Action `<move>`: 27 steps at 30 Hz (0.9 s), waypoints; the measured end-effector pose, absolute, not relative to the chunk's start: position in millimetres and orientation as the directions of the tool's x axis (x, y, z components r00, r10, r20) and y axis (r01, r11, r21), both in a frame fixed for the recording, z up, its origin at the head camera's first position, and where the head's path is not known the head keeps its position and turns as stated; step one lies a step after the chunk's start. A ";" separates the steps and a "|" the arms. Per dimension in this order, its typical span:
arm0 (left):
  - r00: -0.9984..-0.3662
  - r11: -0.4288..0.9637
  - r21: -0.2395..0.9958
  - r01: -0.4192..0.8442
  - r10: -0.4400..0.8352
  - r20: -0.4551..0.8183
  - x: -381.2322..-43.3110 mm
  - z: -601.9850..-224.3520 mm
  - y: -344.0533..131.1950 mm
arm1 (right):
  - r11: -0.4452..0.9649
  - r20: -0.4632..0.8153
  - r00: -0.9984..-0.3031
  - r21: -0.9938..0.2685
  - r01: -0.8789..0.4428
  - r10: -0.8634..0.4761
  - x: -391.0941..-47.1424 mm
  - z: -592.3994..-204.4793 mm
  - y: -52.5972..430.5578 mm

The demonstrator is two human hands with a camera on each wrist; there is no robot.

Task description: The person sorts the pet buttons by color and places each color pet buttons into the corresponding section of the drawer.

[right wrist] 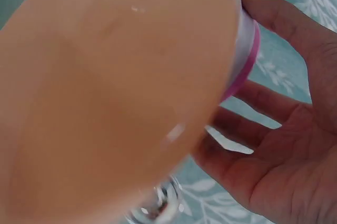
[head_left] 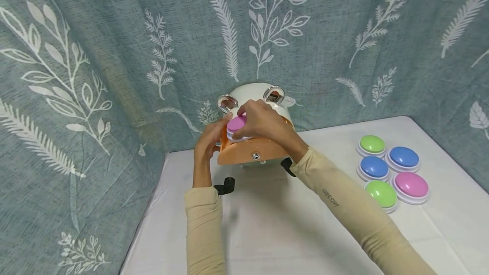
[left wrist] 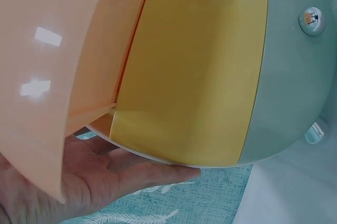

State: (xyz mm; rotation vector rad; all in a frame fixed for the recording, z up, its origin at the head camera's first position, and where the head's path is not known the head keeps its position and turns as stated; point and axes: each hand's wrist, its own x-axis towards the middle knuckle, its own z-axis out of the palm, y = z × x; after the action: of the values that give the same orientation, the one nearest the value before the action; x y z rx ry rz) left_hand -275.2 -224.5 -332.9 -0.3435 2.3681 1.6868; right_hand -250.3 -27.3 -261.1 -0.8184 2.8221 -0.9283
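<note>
A rounded cabinet (head_left: 250, 91) with a white top and chrome rings stands on the table by the curtain. Its orange drawer (head_left: 240, 154) is pulled out at the front. My right hand (head_left: 263, 123) pinches a pink round button (head_left: 235, 124) with a white base, at the left part of that drawer. Whether the button touches the drawer's inside is hidden. Along the cabinet's left side, my left hand (head_left: 208, 140) rests with its fingers extended. The left wrist view shows the closed yellow drawer (left wrist: 189, 77) and green drawer (left wrist: 292, 87) below the orange one.
On the table's right side sit several round buttons: a far green one (head_left: 372, 144), two blue ones (head_left: 404, 157), a pink one (head_left: 411, 184) and a nearer green one (head_left: 382, 194). Black feet (head_left: 225, 186) stick out below the cabinet. A leaf-patterned curtain (head_left: 183, 33) hangs behind.
</note>
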 end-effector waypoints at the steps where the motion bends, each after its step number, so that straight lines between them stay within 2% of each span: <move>1: -0.951 0.327 0.894 -0.307 -0.068 -0.301 -275.2 -333.0 -225.0 | 0.676 0.098 -0.856 -0.570 -0.467 -0.508 -251.7 -262.9 -30.3; 12: -0.958 0.364 0.887 -0.283 -0.070 -0.277 -275.2 -334.1 -225.8 | 0.676 0.000 -0.816 -0.561 -0.478 -0.578 -262.4 -279.7 -45.7; 19: -0.957 0.349 0.892 -0.288 -0.063 -0.285 -273.1 -334.7 -224.9 | 0.665 0.000 -0.779 -0.521 -0.535 -0.627 -262.8 -280.5 -38.8; 24: -0.957 0.334 0.898 -0.288 -0.068 -0.282 -272.8 -334.2 -225.0 | 0.605 0.016 -0.737 -0.559 -0.567 -0.675 -265.1 -283.3 -32.9; 27: -0.956 0.325 0.900 -0.290 -0.066 -0.284 -272.6 -334.4 -224.5 | 0.586 0.049 -0.741 -0.579 -0.567 -0.669 -262.6 -284.6 -28.5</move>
State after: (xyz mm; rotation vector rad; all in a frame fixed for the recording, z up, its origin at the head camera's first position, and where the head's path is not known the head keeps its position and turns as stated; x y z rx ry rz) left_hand -272.6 -224.5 -334.4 -0.3261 2.3914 1.6877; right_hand -262.6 -28.5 -284.6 -1.0388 2.6389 -0.8709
